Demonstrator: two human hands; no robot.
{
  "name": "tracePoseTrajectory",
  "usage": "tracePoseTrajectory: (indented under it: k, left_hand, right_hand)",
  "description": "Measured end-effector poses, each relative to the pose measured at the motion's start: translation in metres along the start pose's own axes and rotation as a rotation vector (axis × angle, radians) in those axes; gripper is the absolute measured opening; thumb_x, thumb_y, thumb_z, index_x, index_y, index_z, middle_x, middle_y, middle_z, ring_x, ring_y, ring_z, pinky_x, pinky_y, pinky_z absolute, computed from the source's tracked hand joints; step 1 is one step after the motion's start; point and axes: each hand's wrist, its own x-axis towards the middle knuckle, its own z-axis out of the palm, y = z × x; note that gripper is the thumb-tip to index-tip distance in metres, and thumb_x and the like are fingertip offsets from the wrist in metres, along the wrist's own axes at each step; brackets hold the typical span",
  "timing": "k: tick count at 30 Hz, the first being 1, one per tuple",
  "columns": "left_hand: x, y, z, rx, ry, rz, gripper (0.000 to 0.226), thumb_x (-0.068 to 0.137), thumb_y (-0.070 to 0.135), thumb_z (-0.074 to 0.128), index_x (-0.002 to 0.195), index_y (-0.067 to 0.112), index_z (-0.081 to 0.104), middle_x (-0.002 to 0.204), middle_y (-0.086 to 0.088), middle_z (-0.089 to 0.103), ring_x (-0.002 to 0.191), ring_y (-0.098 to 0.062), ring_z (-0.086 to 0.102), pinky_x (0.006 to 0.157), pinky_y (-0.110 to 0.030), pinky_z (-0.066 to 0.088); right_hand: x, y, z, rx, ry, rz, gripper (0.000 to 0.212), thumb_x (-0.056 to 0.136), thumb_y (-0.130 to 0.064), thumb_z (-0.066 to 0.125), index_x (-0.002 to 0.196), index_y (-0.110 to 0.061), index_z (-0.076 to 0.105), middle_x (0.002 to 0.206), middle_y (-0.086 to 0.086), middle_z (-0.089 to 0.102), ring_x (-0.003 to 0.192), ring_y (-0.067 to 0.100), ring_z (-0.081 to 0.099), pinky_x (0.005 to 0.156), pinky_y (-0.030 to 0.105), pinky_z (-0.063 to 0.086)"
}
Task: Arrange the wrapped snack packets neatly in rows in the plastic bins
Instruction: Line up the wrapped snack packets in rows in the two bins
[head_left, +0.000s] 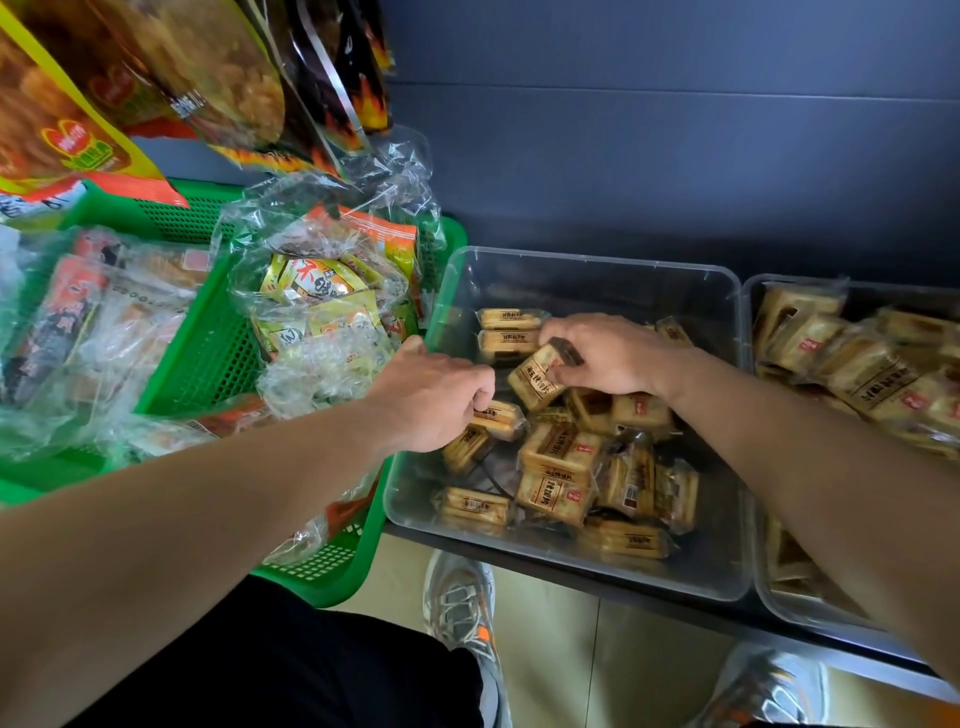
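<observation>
A clear plastic bin (597, 270) sits on a dark shelf and holds several tan wrapped snack packets (558, 470) lying loose in a jumble. Two packets (509, 332) lie side by side at the bin's back left. My right hand (608, 353) reaches into the bin and grips one tilted packet (535, 382). My left hand (431, 397) curls over the bin's left wall and pinches another packet (498, 418). A second clear bin (769, 597) at the right is full of the same packets.
A green mesh basket (208, 358) at the left holds clear bags of other snacks. Large snack bags (130, 93) hang above it. A dark wall panel stands behind the bins. My shoes (460, 608) show on the tiled floor below the shelf edge.
</observation>
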Motion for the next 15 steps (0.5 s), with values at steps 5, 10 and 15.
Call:
tracePoseTrajectory:
  k: [5, 10, 15]
  left_hand:
    - [0.0, 0.001, -0.004, 0.075, -0.097, 0.0, 0.03, 0.088, 0.054, 0.066, 0.103, 0.037, 0.048, 0.093, 0.018, 0.061, 0.087, -0.013, 0.056, 0.092, -0.038, 0.029]
    - [0.001, -0.004, -0.01, -0.06, -0.045, -0.045, 0.022, 0.096, 0.044, 0.063, 0.104, 0.036, 0.044, 0.094, 0.014, 0.061, 0.086, -0.013, 0.056, 0.097, -0.036, 0.038]
    - [0.002, -0.019, -0.028, -0.327, 0.048, -0.133, 0.022, 0.092, 0.031, 0.072, 0.109, 0.029, 0.059, 0.112, 0.005, 0.069, 0.098, -0.017, 0.064, 0.082, -0.029, 0.045]
  right_hand:
    - [-0.004, -0.003, 0.009, 0.248, 0.156, 0.113, 0.031, 0.086, -0.037, 0.078, 0.111, -0.034, 0.059, 0.11, -0.008, 0.065, 0.101, 0.016, 0.061, 0.087, 0.04, 0.053]
    - [0.01, -0.025, 0.027, 0.315, 0.269, 0.129, 0.026, 0.082, -0.021, 0.081, 0.09, -0.028, 0.056, 0.094, -0.007, 0.062, 0.084, 0.014, 0.061, 0.077, 0.037, 0.053]
    - [0.026, -0.042, 0.038, 0.209, 0.311, 0.1, 0.027, 0.081, -0.024, 0.08, 0.086, -0.026, 0.053, 0.105, -0.002, 0.053, 0.09, 0.022, 0.059, 0.086, 0.042, 0.052]
